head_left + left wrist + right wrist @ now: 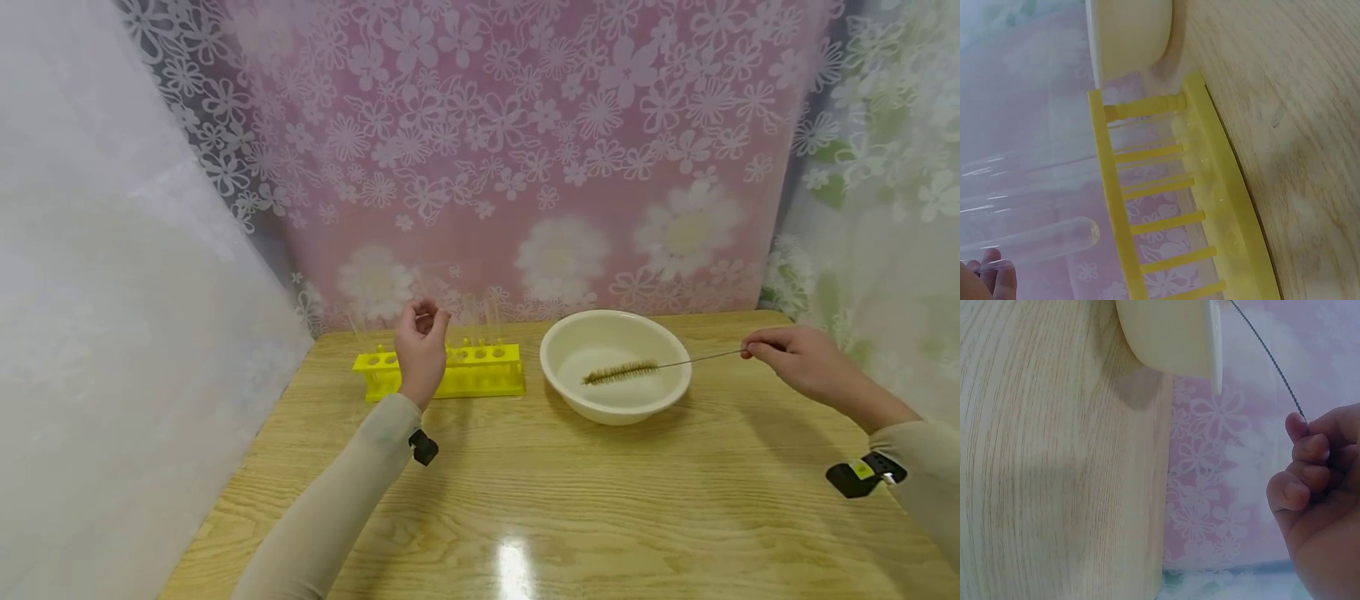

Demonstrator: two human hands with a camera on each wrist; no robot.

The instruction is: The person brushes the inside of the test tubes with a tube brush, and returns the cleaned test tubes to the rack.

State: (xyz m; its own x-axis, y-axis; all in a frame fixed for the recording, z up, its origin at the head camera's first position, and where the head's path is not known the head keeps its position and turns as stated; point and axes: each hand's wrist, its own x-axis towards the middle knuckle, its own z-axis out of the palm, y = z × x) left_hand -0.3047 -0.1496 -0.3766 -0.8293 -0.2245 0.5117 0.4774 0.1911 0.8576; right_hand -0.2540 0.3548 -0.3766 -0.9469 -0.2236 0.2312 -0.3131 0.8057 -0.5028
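My left hand [422, 354] holds a clear glass test tube [1047, 240] over the yellow test tube rack [483, 383]. In the left wrist view the tube's rounded bottom is just outside the rack's top plate, clear of the holes. Other clear test tubes [492, 321] stand in the rack on both sides of this hand. At the right, my right hand [810, 367] pinches the end of the twisted wire handle of a test tube brush [622, 372]. The brush's tan bristles are over the white basin [555, 379]; whether they touch it, I cannot tell.
The wooden table [600, 508] carries the rack at the back left and the basin to its right. Behind them hangs a pink flowered curtain [480, 167]. Pale sheets close off the left and right sides.
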